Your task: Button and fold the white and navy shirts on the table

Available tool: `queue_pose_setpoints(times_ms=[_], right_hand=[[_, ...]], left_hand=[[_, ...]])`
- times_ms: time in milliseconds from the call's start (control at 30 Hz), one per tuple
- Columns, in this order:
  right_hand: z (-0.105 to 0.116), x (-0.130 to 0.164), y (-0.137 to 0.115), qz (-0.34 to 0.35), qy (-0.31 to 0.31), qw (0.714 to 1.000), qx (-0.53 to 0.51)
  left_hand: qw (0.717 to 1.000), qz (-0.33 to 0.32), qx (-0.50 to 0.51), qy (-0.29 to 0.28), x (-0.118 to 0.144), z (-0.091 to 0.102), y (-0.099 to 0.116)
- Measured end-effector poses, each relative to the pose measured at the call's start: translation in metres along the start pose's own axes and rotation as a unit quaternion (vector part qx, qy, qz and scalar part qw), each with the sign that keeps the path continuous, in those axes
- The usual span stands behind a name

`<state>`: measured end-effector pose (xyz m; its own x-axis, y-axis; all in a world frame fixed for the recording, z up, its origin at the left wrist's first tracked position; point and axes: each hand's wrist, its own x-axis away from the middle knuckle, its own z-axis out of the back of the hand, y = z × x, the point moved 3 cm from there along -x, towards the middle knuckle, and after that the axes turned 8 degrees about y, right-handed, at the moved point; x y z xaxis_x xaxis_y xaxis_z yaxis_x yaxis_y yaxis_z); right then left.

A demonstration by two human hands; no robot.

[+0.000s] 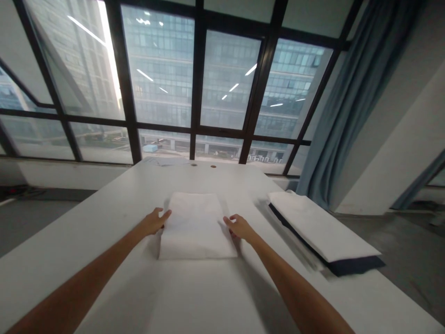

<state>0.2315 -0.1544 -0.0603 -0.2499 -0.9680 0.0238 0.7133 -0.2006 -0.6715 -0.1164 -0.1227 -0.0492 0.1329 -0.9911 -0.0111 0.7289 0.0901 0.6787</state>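
A folded white cloth (194,227) lies on the white table in front of me, its near edge straight. My left hand (155,221) grips its left edge, thumb on top and the other fingers partly hidden at the side. At the right edge, my right hand (238,226) holds it the same way, with the thumb over the top and fingertips tucked below. Whether the cloth is a garment cannot be made out.
On the right of the white table (125,273) lies a stack with a white cloth (320,227) over a dark navy cloth (358,265). Papers (167,161) rest at the far left end. Windows (225,83) and a blue curtain (347,102) stand beyond.
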Motion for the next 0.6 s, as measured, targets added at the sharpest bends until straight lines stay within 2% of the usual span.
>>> queue_pose_setpoints(times_ms=[67,100,233,333,433,600], right_hand=[[0.006,0.021,0.011,-0.012,-0.044,0.998,-0.041],[0.009,0.031,0.015,-0.01,-0.058,0.997,-0.058],[0.011,0.06,0.022,-0.008,-0.091,0.988,-0.121],[0.008,0.071,0.023,0.0,-0.091,0.982,-0.165],[0.006,0.075,0.024,0.032,-0.045,0.975,-0.215],[-0.001,0.077,0.029,0.065,-0.052,0.968,-0.235]], left_hand=[[0.996,-0.002,0.071,-0.056,0.026,0.001,-0.007],[0.992,-0.016,0.106,-0.066,0.038,0.001,-0.009],[0.979,-0.074,0.189,-0.036,0.079,0.005,-0.009],[0.981,-0.096,0.167,-0.001,0.098,0.009,-0.006],[0.983,-0.116,0.138,0.019,0.108,0.009,-0.005],[0.988,-0.119,0.096,0.011,0.116,0.002,-0.009]])
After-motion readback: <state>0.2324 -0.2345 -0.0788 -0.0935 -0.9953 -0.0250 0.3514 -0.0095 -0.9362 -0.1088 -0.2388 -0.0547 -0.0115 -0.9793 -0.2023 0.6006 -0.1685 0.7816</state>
